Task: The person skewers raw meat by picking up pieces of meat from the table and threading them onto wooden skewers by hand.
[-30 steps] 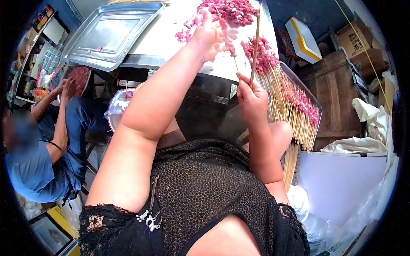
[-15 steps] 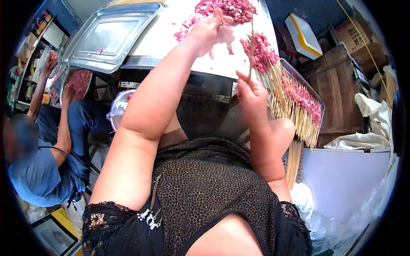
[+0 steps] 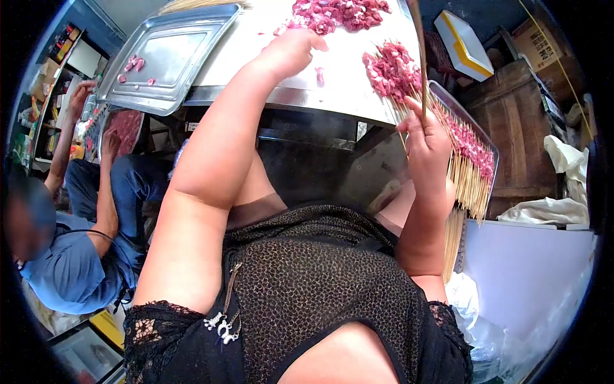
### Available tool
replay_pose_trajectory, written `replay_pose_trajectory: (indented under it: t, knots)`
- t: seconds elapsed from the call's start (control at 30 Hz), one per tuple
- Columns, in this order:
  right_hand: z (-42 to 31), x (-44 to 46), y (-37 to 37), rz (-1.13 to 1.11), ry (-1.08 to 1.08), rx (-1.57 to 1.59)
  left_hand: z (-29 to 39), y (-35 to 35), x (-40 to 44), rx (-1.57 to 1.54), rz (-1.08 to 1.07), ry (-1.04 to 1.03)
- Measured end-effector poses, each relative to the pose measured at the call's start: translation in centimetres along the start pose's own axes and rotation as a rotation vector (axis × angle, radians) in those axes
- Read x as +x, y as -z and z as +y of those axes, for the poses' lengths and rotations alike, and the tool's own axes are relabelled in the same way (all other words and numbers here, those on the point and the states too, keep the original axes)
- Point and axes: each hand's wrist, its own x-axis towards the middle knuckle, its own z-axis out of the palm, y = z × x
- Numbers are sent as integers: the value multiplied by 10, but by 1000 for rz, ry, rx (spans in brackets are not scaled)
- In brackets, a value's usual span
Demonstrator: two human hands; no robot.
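Note:
My left hand (image 3: 291, 55) is over the white table, at the near edge of a pile of cut raw meat (image 3: 348, 15). Its thumb side points right with a finger stretched out; nothing shows in it. A thin strip of meat (image 3: 320, 77) lies just below it on the tabletop. My right hand (image 3: 427, 142) is closed around a thin wooden skewer (image 3: 421, 61) that points up and away. Beside it, a heap of meat skewers (image 3: 393, 69) rests on the table's right corner, bare ends toward me.
Several small meat pieces (image 3: 134, 63) lie on a metal tray (image 3: 169, 48) at the left. More meat skewers (image 3: 470, 144) fill a tray at the right. Another person (image 3: 77, 256) sits at the left beside a container of meat (image 3: 123, 128). A wooden board (image 3: 505, 134) stands farther right.
The dangling piece has left my left hand, which has moved slightly left and down. More meat pieces lie on the metal tray. My right hand has moved right with the skewer.

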Motion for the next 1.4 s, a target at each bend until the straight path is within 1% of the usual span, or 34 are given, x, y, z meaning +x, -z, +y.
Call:
replay_pose_trajectory:
  t: [0.07, 0.1, 0.13, 0.2, 0.23, 0.27, 0.3, 0.33, 0.4, 0.47, 0.53, 0.57, 0.6, 0.67, 0.73, 0.83, 0.9, 0.93, 1.0, 1.03, 1.07, 1.1, 1.13, 1.17, 1.2, 1.27, 1.33, 1.4]
  knots:
    - [-16, 3, 5, -261, -432, 859, -7, 17, 7, -90, 102, 364]
    - [-20, 3, 0, -279, -485, 973, -3, 30, 7, -235, 168, 496]
    - [-22, 3, -5, -278, -488, 977, -10, 36, 6, -126, 208, 550]
    - [-20, 3, -18, -335, -537, 1048, -37, 22, 1, -210, 376, 487]
    - [-12, 2, -31, -342, -520, 1081, -45, 15, -1, -202, 372, 489]
    - [-10, 2, -37, -369, -549, 1128, -43, 13, 1, -237, 325, 544]
    - [-5, 0, -45, -341, -560, 1131, -42, 11, 4, -271, 277, 598]
    - [1, -1, -53, -312, -571, 1133, -41, 8, 9, -263, 274, 597]
    - [7, -5, -60, -295, -591, 1123, -30, 5, 24, -43, 201, 518]
    - [13, -9, -64, -264, -608, 1118, -36, -5, 47, -24, 182, 525]
    - [16, -10, -67, -239, -687, 1129, -44, -16, 70, 201, 219, 252]
    - [18, -10, -69, -233, -688, 1136, -47, -22, 80, 102, 187, 278]
    - [19, -9, -70, -224, -669, 1140, -51, -26, 90, 105, 180, 270]
    - [21, -10, -71, -204, -658, 1151, -55, -34, 103, 389, -171, 470]
    - [22, -11, -69, -202, -652, 1168, -57, -38, 98, 436, -204, 489]
    - [25, -14, -70, -185, -652, 1157, -46, -31, 86, 415, -183, 488]
    - [25, -16, -70, -190, -640, 1150, -32, -12, 77, 234, -180, 496]
    - [24, -16, -70, -218, -658, 1140, -22, -1, 74, 243, -177, 501]
    - [24, -19, -69, -254, -671, 1137, 4, 23, 70, -278, -62, 881]
    - [25, -20, -69, -303, -653, 1076, -33, 10, 58, -495, 107, 740]
    - [26, -20, -69, -350, -634, 1014, -25, 17, 53, -488, 113, 743]
    - [26, -20, -73, -333, -572, 959, -11, 28, 48, -660, 144, 814]
    - [24, -21, -73, -337, -564, 965, 2, 37, 43, -835, 177, 880]
    - [20, -20, -72, -330, -563, 1029, 11, 42, 37, -948, 149, 879]
    - [17, -21, -71, -322, -562, 1093, 15, 43, 30, -943, 156, 879]
    - [11, -23, -70, -329, -518, 1065, 21, 40, 19, -1098, 205, 859]
    - [8, -26, -70, -384, -516, 1058, 28, 38, 12, -1079, 228, 895]
    - [6, -28, -71, -375, -508, 1035, 32, 35, 7, -1173, 233, 898]
